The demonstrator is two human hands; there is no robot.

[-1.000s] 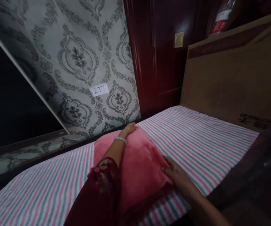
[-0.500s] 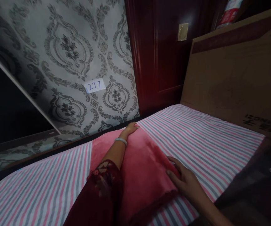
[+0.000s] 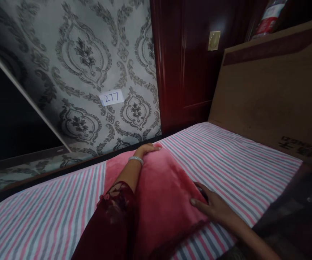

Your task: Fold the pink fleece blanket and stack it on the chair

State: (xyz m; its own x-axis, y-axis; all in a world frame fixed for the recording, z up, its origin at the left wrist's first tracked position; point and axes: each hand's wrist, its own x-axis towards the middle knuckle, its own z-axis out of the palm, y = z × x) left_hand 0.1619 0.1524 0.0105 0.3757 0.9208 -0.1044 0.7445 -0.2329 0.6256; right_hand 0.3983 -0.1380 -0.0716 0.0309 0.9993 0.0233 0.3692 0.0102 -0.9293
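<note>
A pink plush cloth [image 3: 163,191] lies on a striped sheet [image 3: 226,162] in front of me, its near edge dark red. At the cloth's far right corner, my left hand [image 3: 147,148] is closed on the edge, thumb along the top; a silver bangle circles the wrist. Partway down the right side, near the front corner, my right hand [image 3: 210,203] holds the edge with the thumb on top and the fingers partly hidden beneath. My left forearm, in a dark red sleeve, crosses over the cloth and covers part of it.
Patterned wallpaper [image 3: 88,57] and a dark red wooden panel [image 3: 188,72] rise behind the sheet. A paper label [image 3: 111,97] reads 277. To the right stands a large cardboard box [image 3: 266,90] with a bottle [image 3: 268,21] behind its top. A dark screen-like panel [image 3: 12,115] is at left.
My left hand has shifted slightly left and down along the far edge, its thumb now stretched further right. The right hand keeps its place on the cloth's side. The view has tilted a little.
</note>
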